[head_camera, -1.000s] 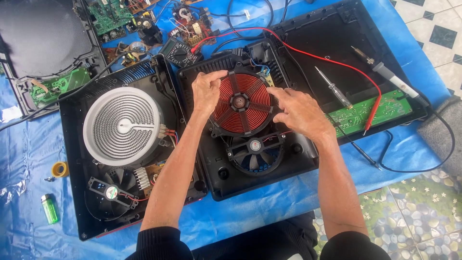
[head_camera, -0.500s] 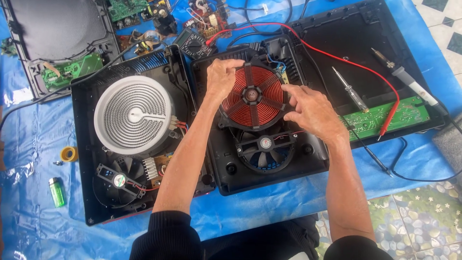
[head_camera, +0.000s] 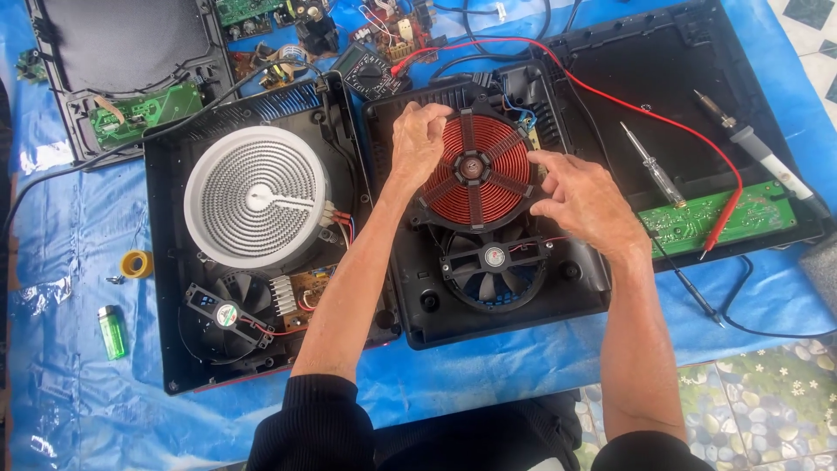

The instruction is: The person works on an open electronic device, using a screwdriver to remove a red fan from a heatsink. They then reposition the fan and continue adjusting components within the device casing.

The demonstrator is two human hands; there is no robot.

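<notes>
Gripping the copper coil [head_camera: 475,170] at its two sides, both hands work at the centre of the frame. The left hand [head_camera: 417,144] curls its fingers over the coil's left rim, pinching it; the right hand [head_camera: 582,199] has thumb and fingertips closed on the right rim, just by a small bunch of wires. The coil sits in the open black cooker base [head_camera: 410,288], directly above a round fan [head_camera: 494,270], and looks level or nearly so; whether it is seated or lifted clear of its mounts cannot be told.

By the look of it, the step in hand is handling the coil in its seat, either lifting or settling it. The next move calls for an even two-sided grip and care that the leads at the right rim are not tugged.

Left of centre lies a white heater disc [head_camera: 255,196]. At right, a screwdriver [head_camera: 649,164] and a green board [head_camera: 719,218] rest in another shell.
</notes>
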